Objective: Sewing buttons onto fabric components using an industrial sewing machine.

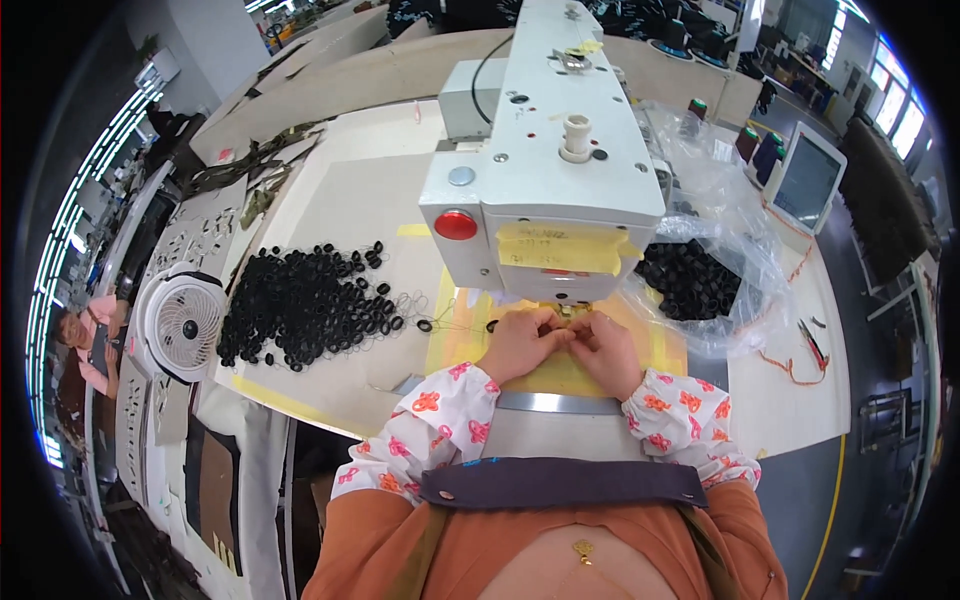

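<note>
Both my hands meet under the head of a white sewing machine point(545, 180), close to its needle area. The fingers of my left hand point(522, 345) are pinched together, and the thumb and fingers of my right hand point(606, 350) close at the same spot. Whatever they hold is too small and too covered to name. Beneath them lies a yellow work plate point(560, 377) with a metal front edge. Just left of my left hand rests a small black ring-like piece point(491, 326), with fine threads trailing towards a big pile of similar black pieces point(300, 305).
A clear plastic bag point(755, 265) with more black pieces point(690, 280) lies right of the machine. Thread snips point(814, 345), thread cones point(768, 158) and a control screen point(807, 180) sit farther right. A white fan point(182, 325) stands left; another person point(95, 335) is beyond it.
</note>
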Motion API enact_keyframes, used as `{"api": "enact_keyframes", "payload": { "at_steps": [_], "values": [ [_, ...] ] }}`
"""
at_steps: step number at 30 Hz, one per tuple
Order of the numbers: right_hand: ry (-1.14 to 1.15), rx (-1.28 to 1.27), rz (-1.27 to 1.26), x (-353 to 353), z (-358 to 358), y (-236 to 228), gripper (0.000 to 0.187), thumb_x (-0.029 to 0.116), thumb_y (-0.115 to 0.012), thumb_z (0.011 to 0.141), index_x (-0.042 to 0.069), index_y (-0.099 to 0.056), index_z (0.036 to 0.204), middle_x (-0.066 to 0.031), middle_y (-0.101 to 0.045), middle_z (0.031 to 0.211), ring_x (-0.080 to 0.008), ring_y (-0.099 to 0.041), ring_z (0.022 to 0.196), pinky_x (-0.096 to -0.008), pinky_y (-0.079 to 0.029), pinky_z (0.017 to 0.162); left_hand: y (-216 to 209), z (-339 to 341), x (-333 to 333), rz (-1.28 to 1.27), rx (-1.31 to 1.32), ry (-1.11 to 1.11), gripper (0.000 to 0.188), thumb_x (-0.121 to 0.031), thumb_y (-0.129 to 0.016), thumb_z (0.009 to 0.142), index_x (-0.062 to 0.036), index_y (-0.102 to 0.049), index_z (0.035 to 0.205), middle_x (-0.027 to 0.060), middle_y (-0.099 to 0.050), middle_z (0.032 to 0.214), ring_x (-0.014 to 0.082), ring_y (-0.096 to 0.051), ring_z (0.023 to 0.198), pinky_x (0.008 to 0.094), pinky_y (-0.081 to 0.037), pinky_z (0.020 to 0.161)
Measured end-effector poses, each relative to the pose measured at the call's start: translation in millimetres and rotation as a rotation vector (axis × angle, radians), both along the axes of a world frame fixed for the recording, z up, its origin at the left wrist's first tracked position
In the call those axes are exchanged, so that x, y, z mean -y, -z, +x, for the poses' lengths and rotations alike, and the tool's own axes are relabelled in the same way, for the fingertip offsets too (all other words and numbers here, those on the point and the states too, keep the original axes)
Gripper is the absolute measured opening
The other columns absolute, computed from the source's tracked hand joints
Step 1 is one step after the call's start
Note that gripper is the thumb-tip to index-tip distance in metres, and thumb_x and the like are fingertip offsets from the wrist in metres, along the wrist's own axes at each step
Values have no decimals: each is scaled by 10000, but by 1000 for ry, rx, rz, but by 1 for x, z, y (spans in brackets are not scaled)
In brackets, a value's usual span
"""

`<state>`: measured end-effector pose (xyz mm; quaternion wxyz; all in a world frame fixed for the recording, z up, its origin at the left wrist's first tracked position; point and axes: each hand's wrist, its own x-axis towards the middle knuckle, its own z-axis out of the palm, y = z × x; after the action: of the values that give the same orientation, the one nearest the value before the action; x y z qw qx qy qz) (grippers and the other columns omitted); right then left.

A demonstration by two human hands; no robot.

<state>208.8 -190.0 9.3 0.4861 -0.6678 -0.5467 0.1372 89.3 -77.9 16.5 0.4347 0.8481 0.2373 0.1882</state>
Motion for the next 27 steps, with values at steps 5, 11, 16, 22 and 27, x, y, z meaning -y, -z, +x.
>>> {"api": "enact_keyframes", "payload": {
  "at_steps": [5,11,16,22,27],
  "values": [
    [54,-150,47,-10,3,3,160,5,-654,674,-15,-566,806,-121,-597,697,-191,-599,610,-266,-476,555,7,-6,-10,47,49,-3,208,-228,-632,736,-63,-625,863,89,-600,645,203,-580,566,300,-437,529],
    [120,-119,51,-15,7,5,142,-12,-646,661,-22,-570,780,-131,-596,700,-225,-594,619,-287,-473,567,12,5,-9,130,-39,-74,205,-235,-627,738,-65,-626,852,99,-618,686,226,-595,605,320,-451,552],
    [132,-21,24,-19,13,12,126,24,-630,715,-28,-582,819,-114,-608,720,-175,-587,628,-269,-471,587,13,11,-9,242,-52,-206,210,-273,-607,742,-84,-656,819,101,-623,675,252,-598,620,342,-454,556],
    [182,-64,67,-24,10,11,75,13,-617,683,-16,-576,739,-150,-590,692,-301,-570,635,-348,-450,575,20,13,-15,205,-112,-233,244,-286,-596,749,-72,-670,841,94,-629,660,208,-594,578,296,-448,552],
    [203,22,98,-27,11,13,65,23,-609,692,-17,-578,734,-152,-589,679,-302,-571,631,-352,-448,568,20,12,-16,226,-66,-239,248,-259,-614,758,-44,-663,870,54,-629,624,117,-560,518,242,-424,528]
  ]
}}
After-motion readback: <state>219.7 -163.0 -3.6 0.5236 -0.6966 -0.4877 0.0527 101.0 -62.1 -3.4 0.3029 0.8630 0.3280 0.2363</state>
